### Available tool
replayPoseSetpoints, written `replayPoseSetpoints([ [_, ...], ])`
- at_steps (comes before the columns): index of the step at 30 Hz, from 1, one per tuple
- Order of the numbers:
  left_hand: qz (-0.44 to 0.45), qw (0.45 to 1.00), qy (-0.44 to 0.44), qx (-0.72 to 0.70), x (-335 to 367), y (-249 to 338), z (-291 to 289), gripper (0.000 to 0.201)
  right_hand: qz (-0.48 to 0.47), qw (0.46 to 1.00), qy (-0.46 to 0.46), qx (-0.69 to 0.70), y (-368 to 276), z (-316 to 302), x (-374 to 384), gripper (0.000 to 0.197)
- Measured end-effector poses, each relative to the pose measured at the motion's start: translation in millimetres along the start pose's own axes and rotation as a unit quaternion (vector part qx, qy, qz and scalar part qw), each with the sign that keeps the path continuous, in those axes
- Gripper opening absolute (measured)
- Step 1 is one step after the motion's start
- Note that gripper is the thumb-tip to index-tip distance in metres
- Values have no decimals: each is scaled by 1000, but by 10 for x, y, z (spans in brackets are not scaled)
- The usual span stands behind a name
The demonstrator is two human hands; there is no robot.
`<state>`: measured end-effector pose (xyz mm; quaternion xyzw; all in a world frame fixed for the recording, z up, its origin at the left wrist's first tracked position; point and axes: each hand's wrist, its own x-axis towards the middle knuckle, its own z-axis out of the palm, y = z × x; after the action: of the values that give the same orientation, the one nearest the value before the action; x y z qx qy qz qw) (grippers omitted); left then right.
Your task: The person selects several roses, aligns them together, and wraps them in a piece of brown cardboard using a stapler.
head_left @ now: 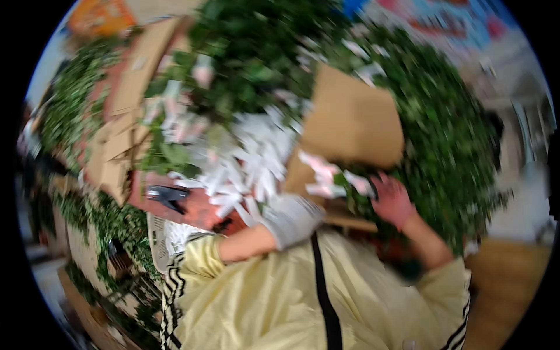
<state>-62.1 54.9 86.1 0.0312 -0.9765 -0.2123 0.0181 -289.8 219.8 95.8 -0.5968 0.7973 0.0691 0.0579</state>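
Note:
My left hand [293, 220], in a pale grey-white glove, is over the near edge of the work surface, beside a loose heap of white paper strips [248, 166]. Motion blur hides its fingers. My right hand [392, 201], in a pink-red glove, is bent closed around something dark [374, 186], too blurred to name. Just left of it, pink flowers with white wraps [322, 174] lie over the lower part of a brown cardboard sheet [353, 119]. Some green leaves show between these flowers and my right hand.
Leafy green stems are piled at the back [251, 52] and down the right side [446, 134]. More wrapped flowers [178, 119] lie at left, beside folded cardboard [119, 140]. A dark grey tool [167, 197] rests on the red surface [201, 209]. Greenery covers the far left.

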Motion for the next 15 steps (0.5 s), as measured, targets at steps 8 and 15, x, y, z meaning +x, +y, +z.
replayPoseSetpoints([
  [8,23,995,-83,-40,149,25,-140,21,22,981,-104,164,26,-573,-4,51],
  [15,36,950,17,-310,-60,-519,-682,35,-15,996,-78,-51,-156,-57,63,48],
])
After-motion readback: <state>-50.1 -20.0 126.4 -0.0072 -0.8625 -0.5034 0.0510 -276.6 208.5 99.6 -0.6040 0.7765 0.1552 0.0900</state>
